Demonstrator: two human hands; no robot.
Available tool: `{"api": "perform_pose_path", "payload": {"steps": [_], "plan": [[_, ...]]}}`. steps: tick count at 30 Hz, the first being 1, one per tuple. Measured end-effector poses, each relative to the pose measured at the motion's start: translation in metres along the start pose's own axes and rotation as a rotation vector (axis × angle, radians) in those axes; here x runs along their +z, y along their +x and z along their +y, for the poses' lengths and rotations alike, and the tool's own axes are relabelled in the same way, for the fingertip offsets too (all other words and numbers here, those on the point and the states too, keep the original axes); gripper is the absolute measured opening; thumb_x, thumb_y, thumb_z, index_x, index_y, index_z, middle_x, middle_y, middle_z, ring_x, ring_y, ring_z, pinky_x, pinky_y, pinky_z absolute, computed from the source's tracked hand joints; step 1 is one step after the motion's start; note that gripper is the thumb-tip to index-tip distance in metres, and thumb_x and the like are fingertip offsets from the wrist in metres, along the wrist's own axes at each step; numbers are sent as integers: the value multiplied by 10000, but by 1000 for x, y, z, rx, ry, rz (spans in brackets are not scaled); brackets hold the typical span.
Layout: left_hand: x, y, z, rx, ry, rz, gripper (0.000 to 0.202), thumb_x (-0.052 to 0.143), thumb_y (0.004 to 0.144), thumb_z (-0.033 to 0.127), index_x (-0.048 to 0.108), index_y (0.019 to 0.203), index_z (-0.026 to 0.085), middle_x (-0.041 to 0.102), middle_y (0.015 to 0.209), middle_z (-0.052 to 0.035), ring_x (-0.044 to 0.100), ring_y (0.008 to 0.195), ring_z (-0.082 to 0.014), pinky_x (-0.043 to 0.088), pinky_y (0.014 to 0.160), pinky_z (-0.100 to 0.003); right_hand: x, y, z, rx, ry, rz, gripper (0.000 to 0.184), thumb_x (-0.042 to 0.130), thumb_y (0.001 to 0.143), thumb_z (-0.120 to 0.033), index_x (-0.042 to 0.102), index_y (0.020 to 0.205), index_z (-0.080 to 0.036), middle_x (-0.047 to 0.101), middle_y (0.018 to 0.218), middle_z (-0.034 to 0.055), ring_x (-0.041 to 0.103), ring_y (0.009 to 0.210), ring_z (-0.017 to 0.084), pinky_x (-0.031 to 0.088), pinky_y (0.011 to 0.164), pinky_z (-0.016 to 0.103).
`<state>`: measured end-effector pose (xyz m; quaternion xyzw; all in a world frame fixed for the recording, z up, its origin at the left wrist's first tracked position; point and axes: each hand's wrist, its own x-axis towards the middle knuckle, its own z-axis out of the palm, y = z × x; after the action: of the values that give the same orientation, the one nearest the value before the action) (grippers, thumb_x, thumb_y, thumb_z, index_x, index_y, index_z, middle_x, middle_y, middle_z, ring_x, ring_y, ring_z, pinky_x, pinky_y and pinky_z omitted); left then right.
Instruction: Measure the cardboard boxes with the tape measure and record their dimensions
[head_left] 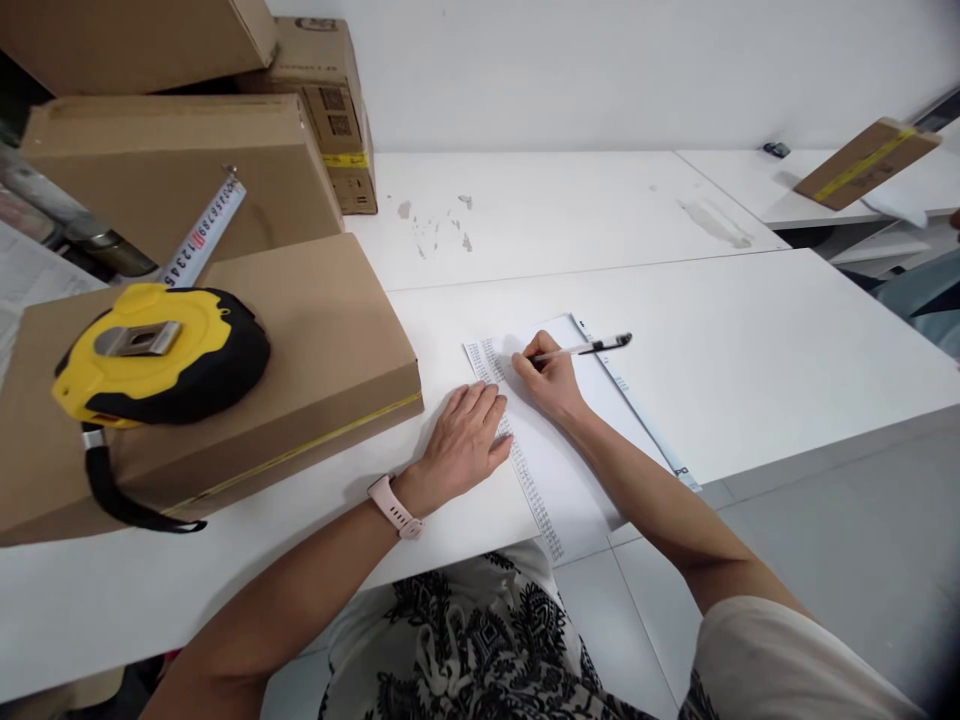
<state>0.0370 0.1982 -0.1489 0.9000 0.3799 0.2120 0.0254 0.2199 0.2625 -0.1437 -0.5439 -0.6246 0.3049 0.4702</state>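
White paper (pixel 559 475) lies beneath the right hand (pixel 553 382), grip clamped around a pen (pixel 601 346), the left hand (pixel 461 445) flat.

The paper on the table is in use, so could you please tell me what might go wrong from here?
The near end of the paper juts past the edge of the table, so it might bend if pressed. The left hand lies at the paper's left edge, so the sheet could turn under the pen in the right hand. The strap of the tape measure hangs over the box's side; a snag might pull it down.
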Motion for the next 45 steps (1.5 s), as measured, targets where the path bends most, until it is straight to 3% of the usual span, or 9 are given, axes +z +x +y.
{"api": "perform_pose_path", "payload": {"steps": [4, 13, 17, 21, 26, 30, 35, 40, 45], "plan": [[-1, -1, -1, -2, -7, -15, 429, 571, 944, 325, 571, 1282, 61, 611, 1353, -204, 538, 1288, -352, 431, 1107, -510, -7, 8, 10, -176, -194, 9, 99, 538, 921, -323, 574, 950, -236, 611, 831, 23, 508, 713, 182, 435, 681, 335], [-13, 2, 7, 22, -55, 220, 273, 537, 933, 181, 620, 1189, 134, 681, 1242, -166, 621, 1213, -290, 539, 1005, -474, -11, 14, 16, -282, -434, -153, 489, 361, 906, -118, 569, 1340, -206, 701, 1000, 110, 587, 952, 281, 483, 913, 445], [-67, -9, 19, 122, 94, 607, 352, 614, 885, 125, 609, 1223, 225, 692, 1237, -102, 594, 1258, -278, 535, 1017, -464, -10, 16, 20, -241, -397, -118, 465, 383, 916, -176, 558, 1347, -195, 714, 993, 106, 609, 975, 282, 493, 899, 442], [-142, -34, 12, -256, 334, 934, 437, 672, 879, 178, 583, 1295, 279, 602, 1357, -107, 518, 1329, -337, 417, 1110, -597, -8, 18, 23, -222, -372, -112, 427, 407, 904, -212, 606, 1282, -189, 715, 976, 107, 617, 956, 286, 497, 860, 444], [-195, -47, -25, -740, 306, 773, 683, 744, 812, 462, 505, 1385, 178, 473, 1476, -205, 405, 1415, -401, 333, 1162, -609, -6, 20, 27, -218, -360, -107, 396, 418, 881, -211, 661, 1191, -170, 700, 943, 118, 614, 934, 288, 490, 839, 438], [-196, -49, -37, -941, 210, 584, 714, 764, 769, 474, 497, 1379, 218, 529, 1420, -159, 521, 1311, -370, 432, 1086, -556, -5, 22, 30, -223, -352, -108, 364, 423, 872, -205, 700, 1105, -170, 691, 916, 119, 616, 906, 280, 485, 829, 425], [-190, -56, -29, -923, 88, 848, 655, 833, 660, 454, 606, 1228, 219, 654, 1233, -93, 597, 1191, -320, 453, 1066, -499, -4, 23, 31, -209, -337, -81, 345, 429, 859, -211, 727, 1028, -173, 702, 926, 123, 626, 883, 273, 492, 824, 418], [-188, -76, 7, -881, -682, 1232, 559, 854, 648, 478, 675, 1105, 210, 714, 1134, -57, 640, 1177, -291, 479, 1085, -455, -6, 21, 27, -133, -273, -40, 345, 452, 839, -240, 720, 1050, -190, 712, 902, 106, 635, 817, 262, 504, 807, 430], [-170, -98, 67, -854, -1306, 1129, 392, 710, 828, 601, 757, 1085, 309, 740, 1230, -51, 672, 1182, -336, 594, 951, -540, -9, 18, -24, -114, -42, 33, 454, 492, 923, -420, 617, 1288, -182, 693, 1146, 154, 640, 986, 282, 526, 827, 440]]}}
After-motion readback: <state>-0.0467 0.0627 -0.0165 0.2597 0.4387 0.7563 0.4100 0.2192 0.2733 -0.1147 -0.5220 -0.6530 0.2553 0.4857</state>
